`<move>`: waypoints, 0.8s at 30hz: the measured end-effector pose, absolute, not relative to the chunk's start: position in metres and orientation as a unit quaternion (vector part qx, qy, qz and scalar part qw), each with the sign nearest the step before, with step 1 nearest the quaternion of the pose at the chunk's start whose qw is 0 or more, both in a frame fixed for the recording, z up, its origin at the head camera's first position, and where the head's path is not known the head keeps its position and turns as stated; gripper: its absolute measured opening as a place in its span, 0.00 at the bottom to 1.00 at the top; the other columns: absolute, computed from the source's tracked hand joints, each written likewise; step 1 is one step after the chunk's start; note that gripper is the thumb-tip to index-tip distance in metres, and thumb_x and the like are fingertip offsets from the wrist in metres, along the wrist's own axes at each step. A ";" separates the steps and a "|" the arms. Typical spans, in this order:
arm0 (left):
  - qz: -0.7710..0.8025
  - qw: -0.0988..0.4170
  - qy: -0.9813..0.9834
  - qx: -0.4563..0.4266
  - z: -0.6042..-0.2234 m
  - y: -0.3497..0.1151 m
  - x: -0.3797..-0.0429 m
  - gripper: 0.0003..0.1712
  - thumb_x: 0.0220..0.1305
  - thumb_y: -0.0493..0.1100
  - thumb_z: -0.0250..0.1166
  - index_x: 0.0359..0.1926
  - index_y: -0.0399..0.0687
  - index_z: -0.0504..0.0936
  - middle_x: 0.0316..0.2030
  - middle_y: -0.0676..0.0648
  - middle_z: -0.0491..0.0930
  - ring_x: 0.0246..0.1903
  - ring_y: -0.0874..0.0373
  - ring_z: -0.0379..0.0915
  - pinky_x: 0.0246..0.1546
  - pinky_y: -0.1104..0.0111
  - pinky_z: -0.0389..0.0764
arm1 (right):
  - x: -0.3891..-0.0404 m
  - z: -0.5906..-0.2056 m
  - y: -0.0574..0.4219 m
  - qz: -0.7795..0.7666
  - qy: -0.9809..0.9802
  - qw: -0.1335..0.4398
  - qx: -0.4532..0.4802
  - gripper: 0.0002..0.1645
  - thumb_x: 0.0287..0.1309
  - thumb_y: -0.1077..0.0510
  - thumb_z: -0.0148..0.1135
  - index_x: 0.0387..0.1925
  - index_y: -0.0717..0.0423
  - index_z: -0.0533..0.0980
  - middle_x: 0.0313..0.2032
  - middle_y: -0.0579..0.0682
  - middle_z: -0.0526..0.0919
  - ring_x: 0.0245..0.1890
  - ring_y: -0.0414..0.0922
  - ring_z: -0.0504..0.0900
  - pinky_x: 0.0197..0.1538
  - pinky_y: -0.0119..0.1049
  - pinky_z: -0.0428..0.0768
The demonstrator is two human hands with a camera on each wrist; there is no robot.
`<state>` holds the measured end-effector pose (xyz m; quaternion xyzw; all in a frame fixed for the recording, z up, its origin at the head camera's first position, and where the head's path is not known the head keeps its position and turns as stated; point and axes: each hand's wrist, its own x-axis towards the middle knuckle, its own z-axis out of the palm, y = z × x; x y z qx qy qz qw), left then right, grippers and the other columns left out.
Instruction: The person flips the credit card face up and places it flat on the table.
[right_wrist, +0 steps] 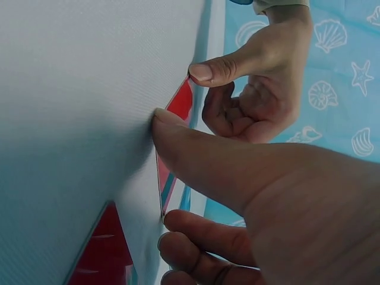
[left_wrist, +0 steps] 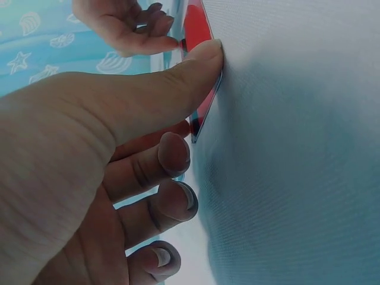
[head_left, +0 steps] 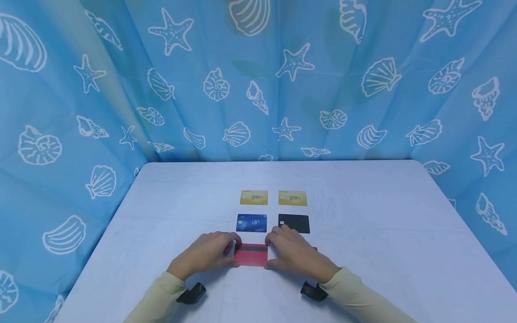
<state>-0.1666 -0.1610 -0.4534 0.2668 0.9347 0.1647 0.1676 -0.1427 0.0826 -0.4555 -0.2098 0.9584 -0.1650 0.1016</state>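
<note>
White fabric-like tabletop; left hand and right hand, thumb and fingers pinching opposite ends of one red rectangular plastic card with dark stripe, apparently to keep it square; beyond that card, blue VIP card, black card, partly covered by right fingertips, two gold cards; right of it, second red card, mostly hidden by right hand.

Red card: glossy plastic. Tabletop: matt, finely ribbed.

I see a white table; blue curtains, patterned with white shells and starfish, hang behind it and along both its sides.
</note>
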 end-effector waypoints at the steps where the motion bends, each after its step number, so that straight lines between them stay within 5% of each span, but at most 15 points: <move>1: 0.164 0.168 0.935 0.267 -0.453 -0.161 -0.167 0.26 0.55 0.53 0.80 0.53 0.53 0.84 0.26 0.58 0.74 0.26 0.64 0.69 0.30 0.71 0.71 | -0.143 -0.456 0.082 -0.166 0.958 0.102 -0.210 0.31 0.46 0.42 0.83 0.50 0.50 0.83 0.46 0.46 0.84 0.44 0.42 0.72 0.51 0.41 0.77; 24: 0.163 0.160 0.933 0.278 -0.454 -0.163 -0.165 0.27 0.57 0.51 0.79 0.54 0.52 0.79 0.26 0.59 0.73 0.25 0.65 0.69 0.28 0.73 0.71 | -0.140 -0.455 0.080 -0.164 0.959 0.095 -0.212 0.31 0.49 0.43 0.82 0.50 0.53 0.82 0.43 0.47 0.84 0.42 0.42 0.72 0.49 0.40 0.77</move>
